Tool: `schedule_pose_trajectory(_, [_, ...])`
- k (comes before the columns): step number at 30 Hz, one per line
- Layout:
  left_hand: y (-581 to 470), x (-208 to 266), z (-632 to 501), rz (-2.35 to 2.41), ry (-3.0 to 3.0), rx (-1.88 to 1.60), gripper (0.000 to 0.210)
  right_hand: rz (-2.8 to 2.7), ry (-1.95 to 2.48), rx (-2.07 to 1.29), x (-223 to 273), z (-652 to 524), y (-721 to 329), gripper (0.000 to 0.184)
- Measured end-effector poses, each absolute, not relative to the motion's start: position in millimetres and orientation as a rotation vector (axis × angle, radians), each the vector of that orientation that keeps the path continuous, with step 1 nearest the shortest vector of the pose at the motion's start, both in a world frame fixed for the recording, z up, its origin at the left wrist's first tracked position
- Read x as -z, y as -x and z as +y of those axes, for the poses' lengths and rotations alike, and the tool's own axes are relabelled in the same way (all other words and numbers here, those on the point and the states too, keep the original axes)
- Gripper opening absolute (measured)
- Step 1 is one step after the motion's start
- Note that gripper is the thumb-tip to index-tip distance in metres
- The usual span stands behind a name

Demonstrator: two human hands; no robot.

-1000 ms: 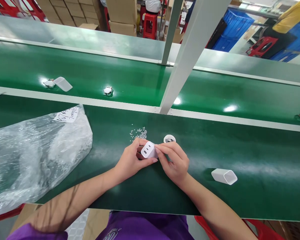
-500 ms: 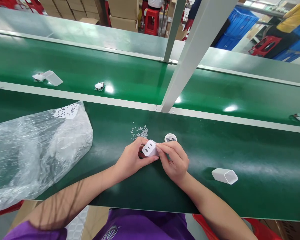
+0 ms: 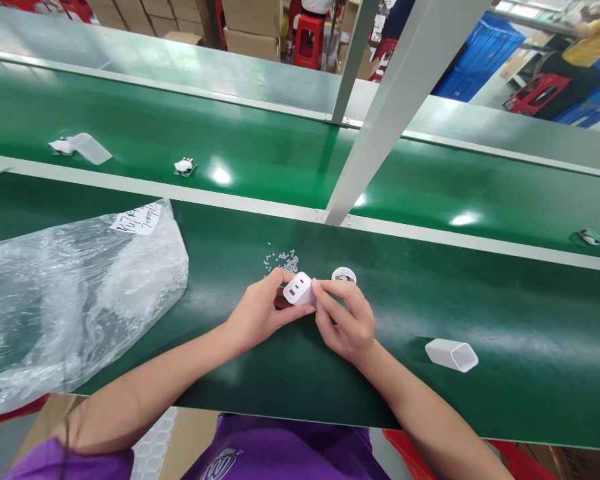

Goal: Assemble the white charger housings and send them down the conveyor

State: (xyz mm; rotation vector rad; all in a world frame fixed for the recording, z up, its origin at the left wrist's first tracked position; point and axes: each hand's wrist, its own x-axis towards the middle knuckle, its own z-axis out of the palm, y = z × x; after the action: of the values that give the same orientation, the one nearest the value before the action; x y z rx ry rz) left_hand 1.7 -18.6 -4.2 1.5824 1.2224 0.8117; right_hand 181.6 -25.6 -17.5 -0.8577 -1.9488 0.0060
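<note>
Near the middle of the desk [image 3: 530, 347], some tiny clear bits [image 3: 289, 261] are scattered just beyond the left hand [image 3: 260, 303], and they'd easily be swept around if it's pushed forward. The white charger [image 3: 299, 289] is held in that hand, fingers curled round it; if the grip gets loosened, it could be dropped. At its right edge, the right hand's [image 3: 350, 320] thumb and fingertip are pressed together. The white sleeve [image 3: 451, 354] further right could be bumped by a forearm swung out.

Hard to see: the bag's [image 3: 90, 300] contents are blurred by creases, the left fingers are partly blocked by the charger, whether anything's pinched in the right hand can't be told, and the round dish [image 3: 336, 272] is half covered.
</note>
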Motion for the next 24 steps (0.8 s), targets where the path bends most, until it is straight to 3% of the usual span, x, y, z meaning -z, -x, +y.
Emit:
schedule_pose_trajectory(5, [1, 4, -17, 1.296, -1.619, -0.800, 0.030, -2.031, 0.860, 0.066, 17, -27, -181, 0.054])
schedule_pose_trajectory(10, [-3, 2, -16, 1.175, -1.507, -0.781, 0.037, -1.796, 0.993, -0.532, 8, -25, -183, 0.036])
schedule_pose_trajectory(13, [-5, 3, -16, 1.152, -1.467, -0.771, 0.041, -1.718, 1.011, -0.700, 5, -23, -184, 0.028])
schedule_pose_trajectory(24, [-8, 17, -22, 1.275, -1.781, -0.800, 0.048, -1.614, 1.171, -0.569, 11, -26, -176, 0.013])
